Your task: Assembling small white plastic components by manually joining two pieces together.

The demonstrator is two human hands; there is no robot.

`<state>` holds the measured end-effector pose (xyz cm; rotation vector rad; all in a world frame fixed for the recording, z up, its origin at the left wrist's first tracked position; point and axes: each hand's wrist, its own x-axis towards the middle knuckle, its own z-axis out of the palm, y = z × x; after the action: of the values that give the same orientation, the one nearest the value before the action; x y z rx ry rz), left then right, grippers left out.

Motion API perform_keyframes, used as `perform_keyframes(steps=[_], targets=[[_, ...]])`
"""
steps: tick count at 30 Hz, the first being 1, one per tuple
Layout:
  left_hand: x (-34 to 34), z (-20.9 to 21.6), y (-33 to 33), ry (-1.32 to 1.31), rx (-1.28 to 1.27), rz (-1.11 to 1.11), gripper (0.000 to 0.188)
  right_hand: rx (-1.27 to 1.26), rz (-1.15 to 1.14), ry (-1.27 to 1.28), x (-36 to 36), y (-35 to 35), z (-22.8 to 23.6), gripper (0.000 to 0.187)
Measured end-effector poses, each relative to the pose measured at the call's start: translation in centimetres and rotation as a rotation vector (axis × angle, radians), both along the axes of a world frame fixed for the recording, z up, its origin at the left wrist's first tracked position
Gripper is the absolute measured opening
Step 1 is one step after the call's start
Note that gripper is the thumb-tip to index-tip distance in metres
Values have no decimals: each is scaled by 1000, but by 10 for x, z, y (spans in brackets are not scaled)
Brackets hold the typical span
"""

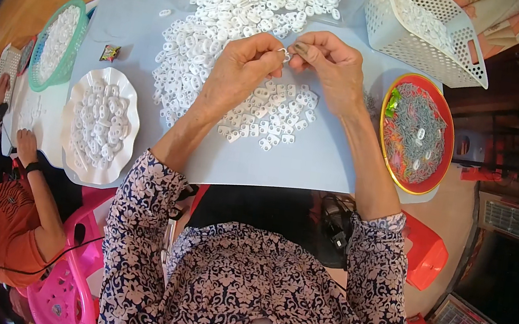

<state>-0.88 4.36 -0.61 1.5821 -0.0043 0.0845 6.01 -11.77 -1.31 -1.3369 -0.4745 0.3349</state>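
My left hand (245, 71) pinches a small white plastic piece (286, 55) between thumb and fingertips, above the middle of the table. Close against it, my right hand (332, 65) has thumb and forefinger pressed together; whatever they hold is too small to make out. Dark smudges mark the right thumb. Beneath both hands lie loose white plastic pieces (272, 116), each with two holes. A large heap of white pieces (184, 63) spreads behind and left of my left hand. To the right sits a red, yellow-rimmed tray (450, 131) of thin grey parts, with a few white pieces on top.
A white wavy-edged dish (123, 166) of white pieces stands at left, near a small dark packet (110, 52). Behind right is a perforated white basket (411, 54). At far left, a person in orange (23, 216) works beside a green basket (77, 40) and pink chair (68, 294).
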Motion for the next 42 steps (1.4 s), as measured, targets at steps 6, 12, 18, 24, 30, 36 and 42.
perform_keyframes(steps=[6,12,18,24,30,36,42], targets=[[-1,0,-1,-2,-9,12,15,-65,26,-30,-2,-1,0,14],[-1,3,-3,9,-15,26,15,7,30,-11,-6,0,3,18],[-3,3,-4,24,22,56,15,8,12,0,-6,0,3,20],[-3,1,-5,-5,-11,46,14,-8,5,-19,-8,1,3,19],[-4,3,-7,-28,101,51,14,35,13,-91,-4,1,-3,18],[-5,3,-8,-58,126,47,13,-18,28,-89,-6,-2,1,12],[-2,0,-6,-76,46,-11,13,-139,13,-94,-6,-6,3,10]])
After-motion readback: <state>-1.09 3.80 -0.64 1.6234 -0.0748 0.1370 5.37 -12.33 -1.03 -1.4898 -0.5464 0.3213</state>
